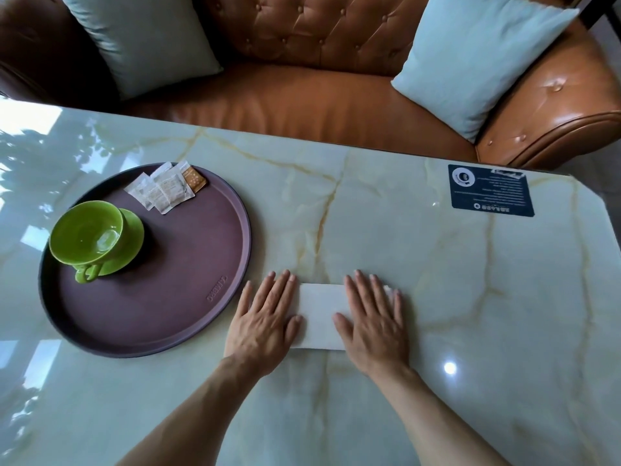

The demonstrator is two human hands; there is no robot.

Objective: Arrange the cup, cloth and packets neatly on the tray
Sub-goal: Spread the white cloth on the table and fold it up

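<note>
White cloth (321, 316), folded to a flat oblong, lies under both sets of fingers (282, 284): they are spread and pressed flat, not clamped on anything. The left hand (263, 326) covers the cloth's left end and spills onto the worktop (420, 264); the right hand (373, 322) covers its right end, with a bare strip of cloth showing between the two thumbs. It lies on the marble worktop just beside the tray (188, 317), not on it.

Outward from there, the round brown tray holds the green cup (85, 235) on its saucer (131, 240) at the left side, handle towards the person, and the packets (164, 188) fanned and overlapping near the far rim. A dark printed card (492, 191) lies well apart at the worktop's far right corner, and a leather sofa (302, 99) with pale cushions stands behind.

The cloth looks light, soft and limp, and the polished marble looks slippery, so it would likely slide or fall open if pushed along. A sound hold would be to pinch both short ends, or slip fingers under one long edge, and lift it level onto the bare near part of the tray. The cup looks fragile and is probably best left where it stands.
</note>
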